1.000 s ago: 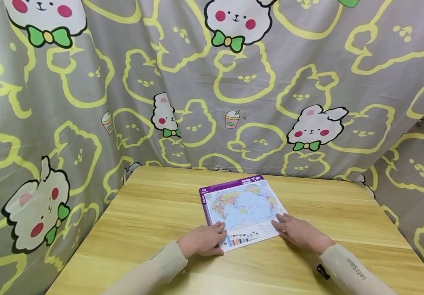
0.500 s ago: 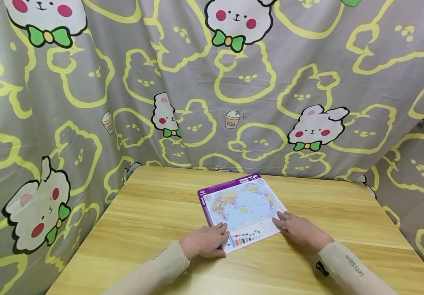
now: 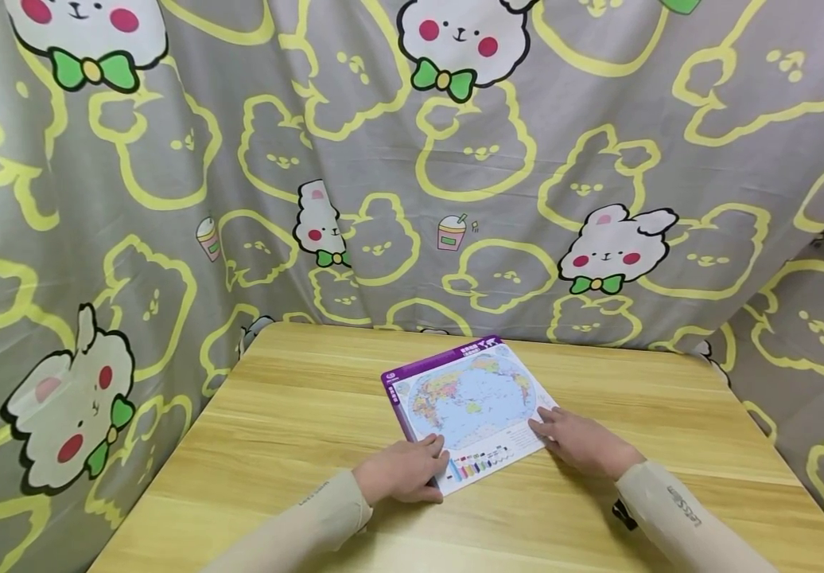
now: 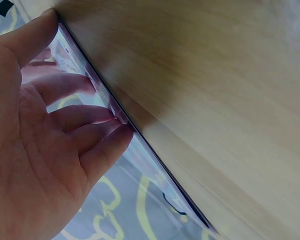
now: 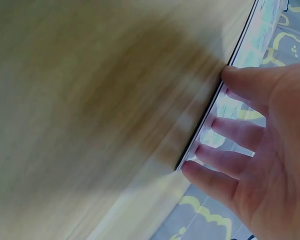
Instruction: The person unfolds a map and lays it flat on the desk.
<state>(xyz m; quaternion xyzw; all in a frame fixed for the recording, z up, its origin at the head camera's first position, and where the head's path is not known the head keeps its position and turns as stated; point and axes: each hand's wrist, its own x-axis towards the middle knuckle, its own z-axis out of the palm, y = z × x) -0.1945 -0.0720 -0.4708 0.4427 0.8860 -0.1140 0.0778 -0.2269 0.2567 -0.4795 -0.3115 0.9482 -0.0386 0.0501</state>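
A thin world map sheet [image 3: 475, 410] with a purple top border lies flat and slanted on the wooden table. My left hand [image 3: 405, 469] is at its near left corner, fingertips on the printed face and thumb by the near edge. At the near right corner, my right hand [image 3: 584, 442] touches the sheet with its fingers spread. In the left wrist view, my left hand's fingertips [image 4: 122, 131] meet the glossy face, the thumb at its dark edge. The right wrist view has the right thumb and fingers along the sheet's edge [image 5: 202, 122].
The wooden table [image 3: 297, 406] extends around the sheet on all sides. A grey curtain [image 3: 383, 159] with yellow outlines and white rabbit faces hangs behind it and along both sides. A small black strap [image 3: 624, 513] shows beneath the right sleeve.
The map sheet has turned slightly counterclockwise, its top edge shifting left and its near left corner moving right and nearer. The left hand has moved with that corner; the right hand has barely moved.
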